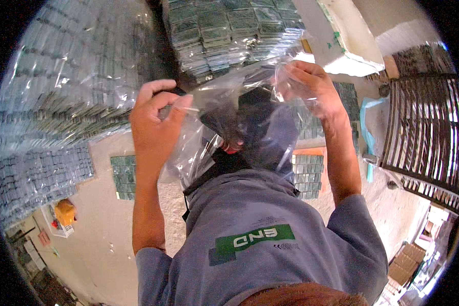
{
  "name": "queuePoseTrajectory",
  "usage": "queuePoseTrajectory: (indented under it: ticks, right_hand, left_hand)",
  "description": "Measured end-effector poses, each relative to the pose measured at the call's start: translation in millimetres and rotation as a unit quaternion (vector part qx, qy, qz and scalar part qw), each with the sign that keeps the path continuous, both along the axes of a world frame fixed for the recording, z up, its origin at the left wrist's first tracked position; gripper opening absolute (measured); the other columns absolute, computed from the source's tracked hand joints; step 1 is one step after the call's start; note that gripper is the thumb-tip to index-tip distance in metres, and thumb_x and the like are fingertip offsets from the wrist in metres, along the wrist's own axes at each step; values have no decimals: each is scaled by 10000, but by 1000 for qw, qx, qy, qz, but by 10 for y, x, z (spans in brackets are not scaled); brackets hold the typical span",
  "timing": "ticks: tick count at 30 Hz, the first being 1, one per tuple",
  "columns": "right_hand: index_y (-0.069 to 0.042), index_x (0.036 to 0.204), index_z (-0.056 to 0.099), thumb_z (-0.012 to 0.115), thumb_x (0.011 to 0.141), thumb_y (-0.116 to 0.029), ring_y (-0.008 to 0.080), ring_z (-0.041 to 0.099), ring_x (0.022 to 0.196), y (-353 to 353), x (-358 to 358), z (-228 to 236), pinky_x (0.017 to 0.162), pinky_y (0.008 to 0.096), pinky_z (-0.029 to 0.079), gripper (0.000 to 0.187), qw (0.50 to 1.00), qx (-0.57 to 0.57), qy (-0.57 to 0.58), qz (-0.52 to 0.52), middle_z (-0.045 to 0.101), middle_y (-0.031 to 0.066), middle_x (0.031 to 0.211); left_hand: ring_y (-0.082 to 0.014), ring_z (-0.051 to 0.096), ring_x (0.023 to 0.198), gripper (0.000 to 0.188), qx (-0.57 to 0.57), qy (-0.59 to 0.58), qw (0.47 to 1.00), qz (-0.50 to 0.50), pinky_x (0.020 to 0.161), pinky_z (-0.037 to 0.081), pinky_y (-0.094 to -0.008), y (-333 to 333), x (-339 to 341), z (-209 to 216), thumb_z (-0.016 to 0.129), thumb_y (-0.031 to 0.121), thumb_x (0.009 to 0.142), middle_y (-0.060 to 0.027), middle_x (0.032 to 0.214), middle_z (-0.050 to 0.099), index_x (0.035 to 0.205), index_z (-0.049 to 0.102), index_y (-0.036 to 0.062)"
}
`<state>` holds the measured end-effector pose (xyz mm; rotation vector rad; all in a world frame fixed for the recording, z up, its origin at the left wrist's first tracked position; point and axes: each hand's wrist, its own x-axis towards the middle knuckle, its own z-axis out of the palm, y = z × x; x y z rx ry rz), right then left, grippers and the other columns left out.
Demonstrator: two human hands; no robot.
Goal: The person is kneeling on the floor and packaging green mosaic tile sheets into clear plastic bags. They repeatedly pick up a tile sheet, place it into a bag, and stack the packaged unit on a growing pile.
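Note:
A clear, crinkled plastic sheet [285, 120] hangs in front of my body, stretched between both hands; whether it is a bag cannot be made out. At its left end my left hand [155, 115] is closed, thumb and curled fingers at the film's edge. My right hand [306, 86] pinches the gathered upper right part, with film draped over the fingers. Through the film my dark trousers show. Just beyond it stands a stack of dark green tiles [229, 20], partly under shiny wrapping.
Large wrapped tile stacks [76, 66] fill the left side. Small tile panels lie on the floor, one at left [122, 176] and one at right [307, 173]. A dark slatted rack [423, 127] stands at right, near a light blue strip [366, 137]. An orange-yellow object [65, 210] sits at lower left.

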<state>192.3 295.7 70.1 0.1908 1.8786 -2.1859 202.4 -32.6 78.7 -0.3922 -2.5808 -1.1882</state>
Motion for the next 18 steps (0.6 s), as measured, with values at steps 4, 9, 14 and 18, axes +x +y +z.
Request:
queuePoseTrajectory:
  ticks: [4, 9, 14, 18]
  right_hand:
    - [34, 1216, 579, 518, 983, -439, 283, 688, 895, 177, -63, -215, 789, 383, 567, 530, 996, -47, -35, 67, 678, 180, 1069]
    - [30, 1359, 458, 341, 960, -669, 341, 618, 1100, 271, 18, -206, 959, 491, 487, 813, 988, -111, 7, 104, 583, 214, 1273]
    - [25, 1429, 369, 319, 851, -815, 410, 532, 1228, 383, 93, -69, 1009, 532, 443, 1021, 989, -118, 71, 59, 461, 238, 1422]
    - [39, 1462, 308, 401, 758, -874, 430, 508, 1252, 459, 131, -32, 1021, 562, 427, 1157, 971, -219, 75, 57, 441, 261, 1432]
  left_hand:
    - [-63, 562, 684, 190, 43, -161, 986, -9, 626, 440, -225, 76, 1, 318, 699, 182, 893, -24, 734, 665, 876, 684, -6]
    - [-46, 546, 648, 190, 107, -184, 977, 20, 601, 426, -212, 177, -48, 389, 683, 182, 915, -22, 708, 661, 898, 672, -7]
    - [-45, 543, 670, 194, 120, -190, 973, 43, 603, 425, -216, 198, -127, 349, 679, 190, 925, 2, 725, 648, 901, 671, -2]
    - [-44, 525, 683, 196, 112, -190, 974, 48, 619, 421, -215, 144, -247, 321, 683, 193, 923, 21, 737, 615, 896, 670, -1]
